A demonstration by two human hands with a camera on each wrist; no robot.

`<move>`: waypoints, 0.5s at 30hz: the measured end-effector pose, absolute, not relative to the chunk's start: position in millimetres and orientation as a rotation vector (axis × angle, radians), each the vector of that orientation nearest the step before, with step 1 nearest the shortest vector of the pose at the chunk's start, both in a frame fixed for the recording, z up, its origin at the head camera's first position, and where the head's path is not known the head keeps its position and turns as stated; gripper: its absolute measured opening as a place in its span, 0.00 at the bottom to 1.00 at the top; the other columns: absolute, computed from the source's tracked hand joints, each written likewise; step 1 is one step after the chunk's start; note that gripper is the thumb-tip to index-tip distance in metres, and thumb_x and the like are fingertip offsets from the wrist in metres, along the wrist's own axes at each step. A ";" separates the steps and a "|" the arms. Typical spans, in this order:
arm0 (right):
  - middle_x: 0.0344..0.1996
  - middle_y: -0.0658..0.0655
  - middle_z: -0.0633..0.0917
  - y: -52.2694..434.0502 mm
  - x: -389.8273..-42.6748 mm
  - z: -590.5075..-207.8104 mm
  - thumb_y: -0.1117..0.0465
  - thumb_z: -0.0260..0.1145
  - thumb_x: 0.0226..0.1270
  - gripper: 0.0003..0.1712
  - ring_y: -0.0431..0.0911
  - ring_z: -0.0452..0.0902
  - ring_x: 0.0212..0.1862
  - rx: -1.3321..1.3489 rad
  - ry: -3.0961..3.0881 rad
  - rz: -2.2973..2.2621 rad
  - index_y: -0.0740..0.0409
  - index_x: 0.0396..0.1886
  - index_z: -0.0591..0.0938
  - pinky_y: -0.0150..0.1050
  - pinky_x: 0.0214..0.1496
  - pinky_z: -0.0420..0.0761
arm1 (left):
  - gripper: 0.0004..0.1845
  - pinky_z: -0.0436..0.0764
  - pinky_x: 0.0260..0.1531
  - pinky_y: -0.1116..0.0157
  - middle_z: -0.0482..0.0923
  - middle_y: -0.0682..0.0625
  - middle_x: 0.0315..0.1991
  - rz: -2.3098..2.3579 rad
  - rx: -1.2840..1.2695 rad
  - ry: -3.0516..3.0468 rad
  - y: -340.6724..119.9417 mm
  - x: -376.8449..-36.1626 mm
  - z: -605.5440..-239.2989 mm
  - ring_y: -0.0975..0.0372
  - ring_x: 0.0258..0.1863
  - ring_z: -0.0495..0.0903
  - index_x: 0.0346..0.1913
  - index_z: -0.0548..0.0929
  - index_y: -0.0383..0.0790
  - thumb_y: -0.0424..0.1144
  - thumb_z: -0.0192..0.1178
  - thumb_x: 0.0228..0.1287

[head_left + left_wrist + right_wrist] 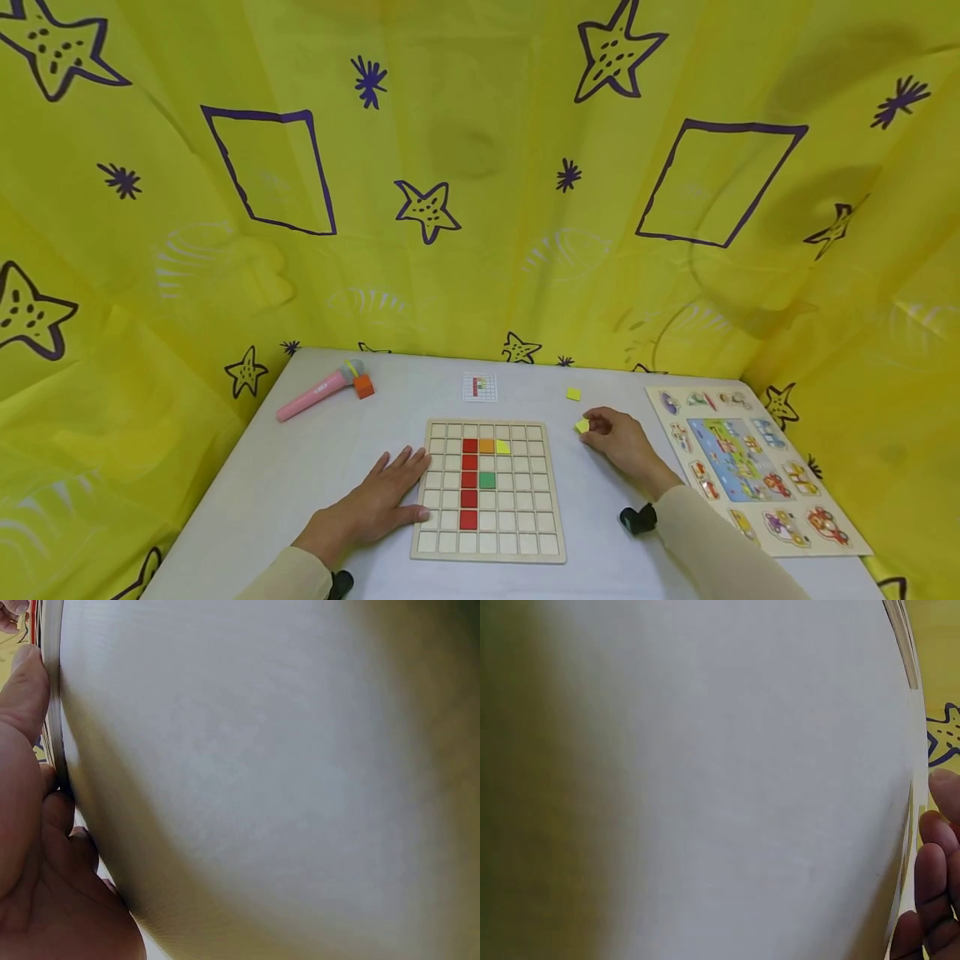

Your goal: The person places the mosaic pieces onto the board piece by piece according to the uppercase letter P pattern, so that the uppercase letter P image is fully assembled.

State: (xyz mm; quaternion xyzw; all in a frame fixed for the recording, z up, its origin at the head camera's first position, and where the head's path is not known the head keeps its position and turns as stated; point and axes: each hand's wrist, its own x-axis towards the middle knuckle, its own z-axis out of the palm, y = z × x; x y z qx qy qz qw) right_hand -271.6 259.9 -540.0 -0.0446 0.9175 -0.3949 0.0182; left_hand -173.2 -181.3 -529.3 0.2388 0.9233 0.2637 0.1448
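My right hand (619, 442) pinches a small yellow tile (582, 426) between thumb and fingertips, right of a wooden grid board (487, 558). My left hand (377, 502) lies with fingers spread along the board's left edge, its thumb on the rim. On the grid, a column of several red tiles (468, 480) runs downward. An orange tile (487, 446) and a yellow tile with a cut corner (502, 447) continue the top row. One green tile (487, 481) sits beside the column. In the right wrist view only some fingers (931, 870) show, at the right edge.
Behind the board lies a small printed pattern card (480, 398). Another yellow tile (573, 393) is on the white table (247, 492). A pink toy microphone (315, 395) and an orange-red block (363, 386) are back left. A wooden picture puzzle (750, 537) occupies the right side, near the yellow curtain (480, 283).
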 end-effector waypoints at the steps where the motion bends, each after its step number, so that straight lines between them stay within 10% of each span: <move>1: 0.41 0.54 0.86 259.5 -270.6 -540.2 0.64 0.75 0.67 0.19 0.45 0.78 0.42 -0.135 2.846 -1.248 0.63 0.56 0.85 0.34 0.43 0.81 | 0.48 0.42 0.83 0.37 0.55 0.41 0.85 0.765 0.685 2.657 -181.2 -173.0 -529.3 0.43 0.85 0.48 0.83 0.59 0.36 0.59 0.64 0.72; 15: 0.40 0.55 0.85 231.5 -247.3 -530.9 0.65 0.77 0.65 0.17 0.45 0.76 0.40 -0.078 2.848 -1.410 0.61 0.52 0.84 0.30 0.34 0.77 | 0.48 0.42 0.83 0.37 0.56 0.42 0.85 0.754 0.666 2.663 -180.2 -173.5 -530.3 0.44 0.85 0.49 0.83 0.59 0.37 0.60 0.65 0.71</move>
